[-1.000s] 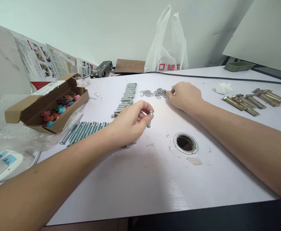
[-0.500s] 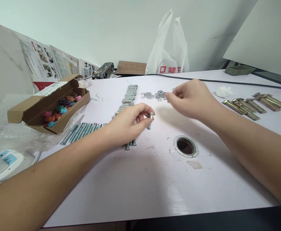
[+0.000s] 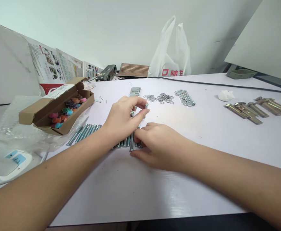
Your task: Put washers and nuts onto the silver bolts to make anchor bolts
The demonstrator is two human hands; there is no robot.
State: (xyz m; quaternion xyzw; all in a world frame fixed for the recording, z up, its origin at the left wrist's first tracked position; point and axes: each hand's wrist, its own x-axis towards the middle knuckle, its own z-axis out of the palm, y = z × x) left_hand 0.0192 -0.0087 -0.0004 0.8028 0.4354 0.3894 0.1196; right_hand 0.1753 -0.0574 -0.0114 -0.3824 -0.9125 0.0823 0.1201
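Note:
My left hand is closed in a pinch on a silver metal bolt, held upright just above the table; its lower part is mostly covered by fingers. Below it, my right hand curls its thumb and fingers around another bolt at the near end of a row. More silver bolts lie side by side to the left, partly behind my left forearm. Beyond my left hand, metal sleeves are lined up. Spring washers, flat washers and nuts lie in separate heaps.
On the left an open cardboard box holds coloured caps, beside bubble wrap and a white device. Yellowish bolts and a crumpled tissue lie right. A plastic bag and black cable are at the back.
My right hand has come down and left from near the washers to the bolt row. My left hand still holds its bolt, slightly higher in view. The view has shifted a little.

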